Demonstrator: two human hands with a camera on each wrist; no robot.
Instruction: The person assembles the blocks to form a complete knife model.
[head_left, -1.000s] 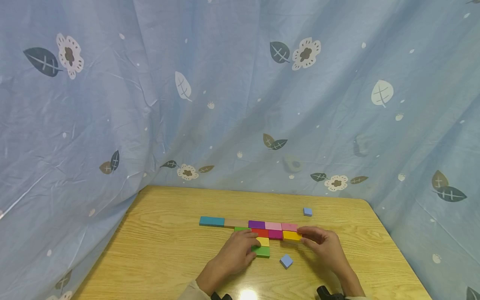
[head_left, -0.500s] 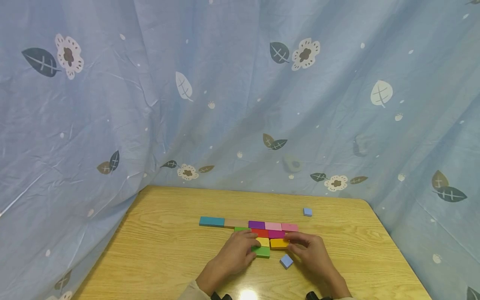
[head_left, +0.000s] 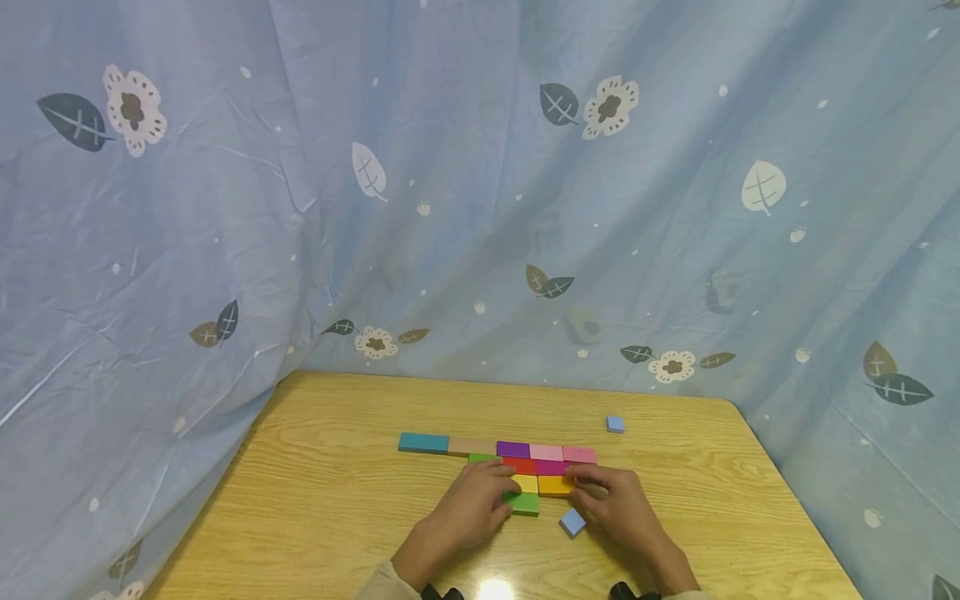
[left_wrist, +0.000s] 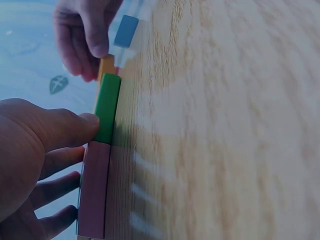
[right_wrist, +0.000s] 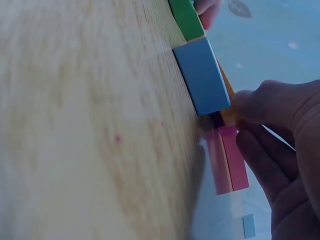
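In the head view my right hand [head_left: 618,510] pinches an orange-yellow block [head_left: 553,486] by its right end, between thumb and fingers. That block lies flat against a yellow block [head_left: 530,483], just in front of a magenta block [head_left: 551,467]. My left hand [head_left: 467,507] rests over the left side of the blocks, its thumb touching a green block [left_wrist: 107,107] in the left wrist view. Its fingers lie loosely bent on the far side. A red block [head_left: 519,465] shows beyond its fingertips. The hand hides whatever lies beneath it.
A blue square block [head_left: 572,522] lies loose before my right hand; another blue block [head_left: 615,424] sits at the back right. The back row holds teal [head_left: 423,442], tan [head_left: 469,447], purple [head_left: 513,450] and pink blocks [head_left: 580,455]. A blue curtain [head_left: 480,208] hangs behind the table.
My right hand has brought the orange-yellow block left and nearer, from beside the magenta block to the yellow block, closing the small gap. My left hand has stayed put.
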